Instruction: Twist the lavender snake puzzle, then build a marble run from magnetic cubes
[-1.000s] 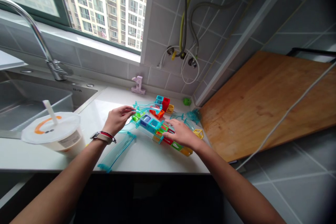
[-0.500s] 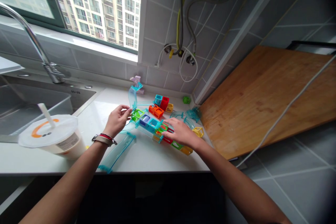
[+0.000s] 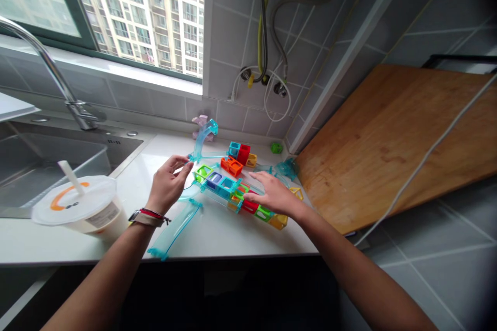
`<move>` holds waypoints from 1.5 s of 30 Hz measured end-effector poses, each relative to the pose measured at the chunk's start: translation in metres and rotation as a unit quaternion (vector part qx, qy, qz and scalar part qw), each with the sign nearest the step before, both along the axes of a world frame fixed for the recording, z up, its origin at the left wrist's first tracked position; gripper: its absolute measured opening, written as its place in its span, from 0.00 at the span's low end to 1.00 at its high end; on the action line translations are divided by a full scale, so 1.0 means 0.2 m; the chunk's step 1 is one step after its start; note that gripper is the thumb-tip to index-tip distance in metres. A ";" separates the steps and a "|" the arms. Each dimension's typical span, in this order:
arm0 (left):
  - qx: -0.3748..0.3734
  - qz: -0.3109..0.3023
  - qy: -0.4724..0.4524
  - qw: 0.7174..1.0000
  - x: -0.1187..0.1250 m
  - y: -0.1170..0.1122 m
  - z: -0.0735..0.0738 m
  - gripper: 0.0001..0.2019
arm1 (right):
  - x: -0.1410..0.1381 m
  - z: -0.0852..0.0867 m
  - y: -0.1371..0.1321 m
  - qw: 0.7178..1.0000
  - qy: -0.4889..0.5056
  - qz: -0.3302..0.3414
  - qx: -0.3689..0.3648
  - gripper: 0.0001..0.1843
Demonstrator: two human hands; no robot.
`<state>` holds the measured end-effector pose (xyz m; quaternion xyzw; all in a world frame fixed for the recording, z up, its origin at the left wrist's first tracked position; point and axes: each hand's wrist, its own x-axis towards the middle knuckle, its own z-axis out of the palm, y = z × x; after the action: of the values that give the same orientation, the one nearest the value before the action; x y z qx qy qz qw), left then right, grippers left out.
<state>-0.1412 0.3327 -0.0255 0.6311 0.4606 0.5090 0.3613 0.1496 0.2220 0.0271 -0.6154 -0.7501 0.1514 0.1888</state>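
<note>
My left hand (image 3: 170, 180) is closed in a pinch at the lower end of a curved translucent blue track piece (image 3: 202, 140), which stands up from the counter; the exact grip is partly hidden. Just right of those fingertips begins a row of coloured see-through cube blocks (image 3: 214, 180), green, purple, blue, red and yellow, with clear blue track parts along it. My right hand (image 3: 269, 194) hovers over the right half of this row, fingers apart, holding nothing. In front of my left hand lies a long blue track piece (image 3: 176, 230).
Behind the row sit orange blocks (image 3: 232, 166), a red block (image 3: 244, 153), a green block (image 3: 276, 147) and a lilac piece (image 3: 201, 122). A lidded cup with a straw (image 3: 79, 207) stands left, by the sink (image 3: 120, 152). A wooden board (image 3: 388, 139) leans at right.
The curved track piece has turned, its upper end now leaning further right. My left hand has shifted slightly left, and my right hand has spread and lifted a little off the blocks.
</note>
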 end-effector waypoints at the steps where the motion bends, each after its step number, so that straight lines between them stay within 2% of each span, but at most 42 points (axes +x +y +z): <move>1: 0.005 0.002 -0.008 1.000 0.00 -0.03 0.02 0.17 | 0.03 0.02 -0.02 1.000 0.013 -0.009 0.013 0.36; 4: 0.023 0.010 -0.030 0.999 -0.02 -0.16 0.05 0.15 | 0.17 0.04 -0.09 0.993 0.061 -0.068 0.069 0.27; 7: 0.016 0.028 -0.069 0.997 -0.02 -0.35 0.04 0.14 | 0.37 -0.03 -0.19 0.978 0.100 -0.149 0.110 0.22; 9: 0.002 0.041 -0.092 0.995 -0.01 -0.49 -0.01 0.13 | 0.51 -0.12 -0.24 0.968 0.102 -0.197 0.114 0.22; 12: -0.021 0.041 -0.097 0.994 0.03 -0.69 -0.14 0.11 | 0.68 -0.29 -0.30 0.965 0.056 -0.235 0.105 0.25; 15: -0.021 0.022 -0.096 0.995 0.07 -0.80 -0.27 0.10 | 0.76 -0.44 -0.33 0.961 0.034 -0.253 0.104 0.30; 18: -0.026 0.047 -0.100 0.994 0.11 -0.82 -0.33 0.09 | 0.77 -0.53 -0.32 0.958 0.053 -0.266 0.091 0.33; 24: -0.031 0.082 -0.142 0.986 0.20 -0.74 -0.32 0.08 | 0.75 -0.64 -0.31 0.948 0.106 -0.271 0.130 0.30; 28: -0.032 0.110 -0.120 0.986 0.24 -0.73 -0.33 0.07 | 0.72 -0.72 -0.33 0.929 0.142 -0.301 0.162 0.31; 31: -0.042 0.112 -0.109 0.987 0.25 -0.74 -0.34 0.08 | 0.70 -0.75 -0.35 0.921 0.151 -0.318 0.168 0.33; 35: -0.084 0.130 -0.114 0.981 0.25 -0.73 -0.33 0.09 | 0.70 -0.76 -0.36 0.911 0.175 -0.337 0.159 0.31; 37: -0.095 0.137 -0.114 0.979 0.26 -0.73 -0.32 0.09 | 0.70 -0.76 -0.37 0.894 0.232 -0.352 0.155 0.30; 42: -0.103 0.156 -0.120 0.975 0.28 -0.73 -0.30 0.09 | 0.69 -0.76 -0.38 0.819 0.404 -0.372 0.167 0.32; 45: -0.093 0.152 -0.117 0.977 0.27 -0.73 -0.32 0.10 | 0.68 -0.75 -0.38 0.801 0.445 -0.361 0.172 0.32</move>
<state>-0.0873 0.1869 -0.0888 0.4536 0.5511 0.5831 0.3880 0.2864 0.1462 -0.1237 -0.6643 -0.3210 0.1976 0.6455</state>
